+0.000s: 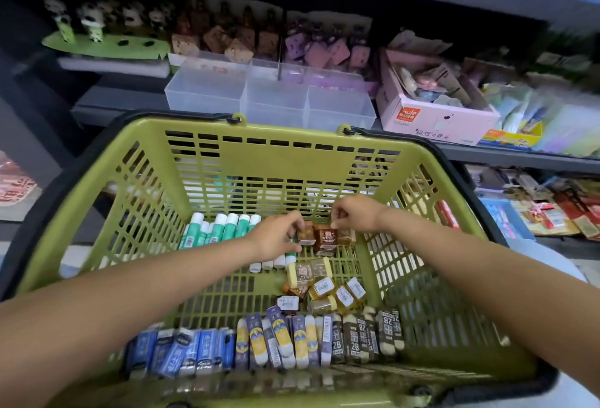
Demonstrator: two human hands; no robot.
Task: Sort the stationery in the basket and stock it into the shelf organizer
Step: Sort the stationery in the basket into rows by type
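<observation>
small brown cube-shaped boxed stationery pieces [325, 236] sit at the far end of a green slatted plastic shopping basket [285, 154], where a person gathers them with both hands. the left hand [276, 236] is pinched around one brown box [306, 235]; the right hand [352, 214] has its fingertips closed on the top of the neighbouring box, though how firm that hold is cannot be told. judged from this, the sorting step is under way and nothing has yet reached the clear plastic three-compartment shelf organizer [269, 96], which stands empty on the grey shelf just beyond the basket rim. the next move would call for lifting the brown boxes clear of the basket wall and setting them in one compartment. about three brown boxes lie at the hands; roughly seven yellow cube boxes [324, 287] are heaped mid-basket. six or so green-and-white glue sticks [224, 227] lie at far left, partly hidden by the left forearm. along the near wall: about seven blue flat packs [181, 351], some six purple-and-yellow erasers [285, 339] and around six dark 2b erasers [367, 336]; blur makes these counts approximate.
</observation>
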